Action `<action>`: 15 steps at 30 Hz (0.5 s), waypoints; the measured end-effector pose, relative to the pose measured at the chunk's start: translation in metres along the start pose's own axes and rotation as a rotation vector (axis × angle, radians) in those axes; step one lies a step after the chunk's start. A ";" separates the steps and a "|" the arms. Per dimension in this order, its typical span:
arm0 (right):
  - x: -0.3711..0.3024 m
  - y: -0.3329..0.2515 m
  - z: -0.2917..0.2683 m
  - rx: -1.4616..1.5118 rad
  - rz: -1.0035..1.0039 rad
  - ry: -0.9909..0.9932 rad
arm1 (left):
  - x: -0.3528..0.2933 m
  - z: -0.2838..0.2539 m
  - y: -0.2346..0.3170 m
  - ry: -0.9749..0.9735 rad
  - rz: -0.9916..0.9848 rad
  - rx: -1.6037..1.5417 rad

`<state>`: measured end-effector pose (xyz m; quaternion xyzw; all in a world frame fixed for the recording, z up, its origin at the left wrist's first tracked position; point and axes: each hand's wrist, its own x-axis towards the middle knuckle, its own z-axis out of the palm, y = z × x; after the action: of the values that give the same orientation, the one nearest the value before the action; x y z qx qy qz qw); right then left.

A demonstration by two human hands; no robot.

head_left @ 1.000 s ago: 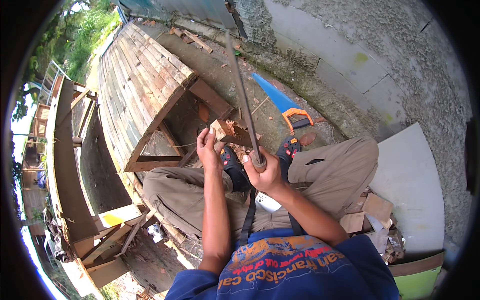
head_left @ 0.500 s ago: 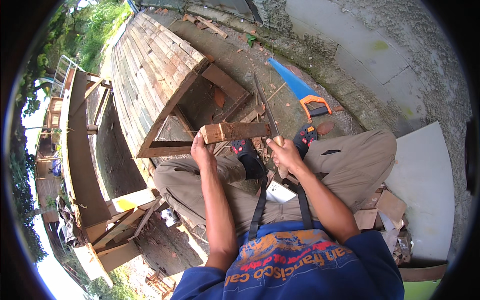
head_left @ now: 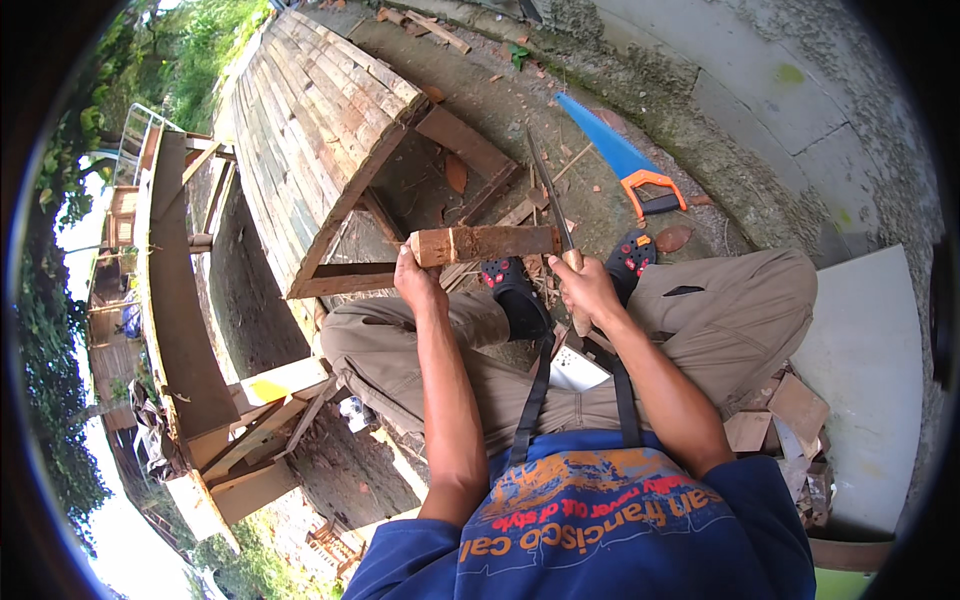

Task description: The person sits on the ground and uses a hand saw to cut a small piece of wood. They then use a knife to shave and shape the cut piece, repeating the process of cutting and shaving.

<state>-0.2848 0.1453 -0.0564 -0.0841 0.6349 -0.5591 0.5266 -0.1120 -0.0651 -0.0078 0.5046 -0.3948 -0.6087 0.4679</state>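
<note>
A squared, reddish-brown block of wood (head_left: 488,243) lies level above my lap, its left end gripped by my left hand (head_left: 421,285). My right hand (head_left: 590,292) is wrapped round the wooden handle of a long machete (head_left: 549,190). The dark, narrow blade points away from me and slants to the left. It is at the block's right end; whether its edge bites into the wood, I cannot make out.
Beyond my feet, a blue handsaw (head_left: 612,145) with an orange handle lies on the ground by a concrete wall (head_left: 745,110). A slatted wooden bench (head_left: 310,110) stands at the far left, near a wooden frame (head_left: 185,300). Wood offcuts (head_left: 798,405) are piled at my right.
The wood block has turned a little and its left end sits more level. Both hands keep their grips. The whole scene has shifted slightly to the right.
</note>
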 end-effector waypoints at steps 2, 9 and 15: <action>-0.001 -0.001 0.003 -0.022 0.014 -0.008 | 0.000 -0.001 -0.002 -0.003 0.009 -0.010; 0.002 0.005 0.007 -0.209 0.005 -0.031 | -0.003 0.005 0.000 -0.049 0.047 -0.024; -0.008 -0.005 0.010 -0.274 -0.010 -0.064 | -0.002 0.004 -0.007 -0.163 0.100 -0.017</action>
<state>-0.2764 0.1428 -0.0458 -0.1762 0.6876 -0.4667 0.5276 -0.1173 -0.0618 -0.0131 0.4291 -0.4513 -0.6268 0.4683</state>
